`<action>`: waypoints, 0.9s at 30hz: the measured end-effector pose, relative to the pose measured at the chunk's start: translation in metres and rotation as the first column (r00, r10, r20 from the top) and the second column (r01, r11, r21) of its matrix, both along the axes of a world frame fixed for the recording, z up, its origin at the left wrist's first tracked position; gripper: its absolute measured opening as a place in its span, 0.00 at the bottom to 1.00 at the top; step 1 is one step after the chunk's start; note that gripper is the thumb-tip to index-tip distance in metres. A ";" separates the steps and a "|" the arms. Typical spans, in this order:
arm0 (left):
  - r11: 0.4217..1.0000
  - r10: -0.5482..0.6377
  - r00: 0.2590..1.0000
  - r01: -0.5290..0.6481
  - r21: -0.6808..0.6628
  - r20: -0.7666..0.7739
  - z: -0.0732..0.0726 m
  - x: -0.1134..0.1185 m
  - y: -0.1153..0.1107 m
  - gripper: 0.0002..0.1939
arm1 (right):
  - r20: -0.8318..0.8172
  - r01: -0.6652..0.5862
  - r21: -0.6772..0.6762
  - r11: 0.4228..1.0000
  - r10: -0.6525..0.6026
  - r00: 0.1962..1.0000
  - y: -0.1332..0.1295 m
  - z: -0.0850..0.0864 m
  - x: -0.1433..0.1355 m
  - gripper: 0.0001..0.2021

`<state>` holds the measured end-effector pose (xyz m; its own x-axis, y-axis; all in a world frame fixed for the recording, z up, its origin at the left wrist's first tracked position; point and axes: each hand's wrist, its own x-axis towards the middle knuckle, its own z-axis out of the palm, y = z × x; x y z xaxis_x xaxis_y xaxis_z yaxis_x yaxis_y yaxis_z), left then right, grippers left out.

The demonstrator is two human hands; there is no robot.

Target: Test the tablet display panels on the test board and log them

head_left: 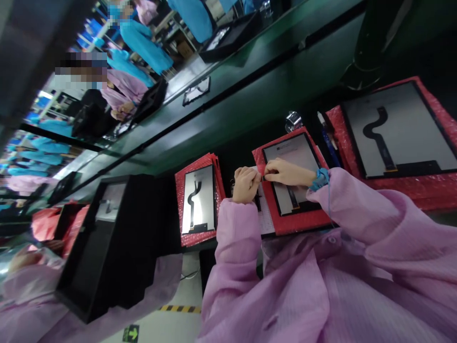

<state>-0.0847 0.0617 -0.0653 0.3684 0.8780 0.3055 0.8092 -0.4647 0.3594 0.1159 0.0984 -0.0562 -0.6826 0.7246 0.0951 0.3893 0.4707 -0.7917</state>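
Both hands meet near the left edge of a middle screen panel [303, 155], which lies on red bubble wrap [303, 223]. My left hand [246, 184] has its fingers curled together around something small and whitish that I cannot make out. Beside it, my right hand [285, 171] reaches over the panel with thumb and fingers pinched on something too small to name. A dark ribbon cable [293, 197] shows below my right hand. White gridded paper [265, 216] lies under my left forearm's side of the panel.
Another panel [205, 195] on red wrap lies to the left, a larger one [403, 124] to the right. Pens [330, 143] and a shiny roll [293, 121] sit behind. A black box [89, 257] is far left. A person in pink [123, 90] works across the green bench [235, 100].
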 end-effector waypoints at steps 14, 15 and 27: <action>0.999 -0.052 0.998 0.051 0.016 0.036 -0.008 0.001 -0.004 0.16 | -0.093 -0.051 -0.018 0.999 0.049 0.994 -0.002 -0.011 -0.001 0.05; 0.998 -0.051 0.998 0.050 0.034 0.042 -0.008 0.002 -0.004 0.16 | -0.090 -0.050 -0.018 0.999 0.049 0.995 -0.002 -0.012 -0.001 0.05; 0.897 0.299 0.816 -0.417 0.145 0.495 -0.009 -0.005 -0.002 0.23 | -0.131 -0.008 -0.251 0.968 -0.026 0.991 0.009 0.005 0.019 0.17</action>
<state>-0.0898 0.0594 -0.0748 -0.1881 0.7989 0.5713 0.7098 -0.2915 0.6412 0.1348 0.1070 -0.0509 -0.6693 0.7429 -0.0011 0.2770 0.2482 -0.9283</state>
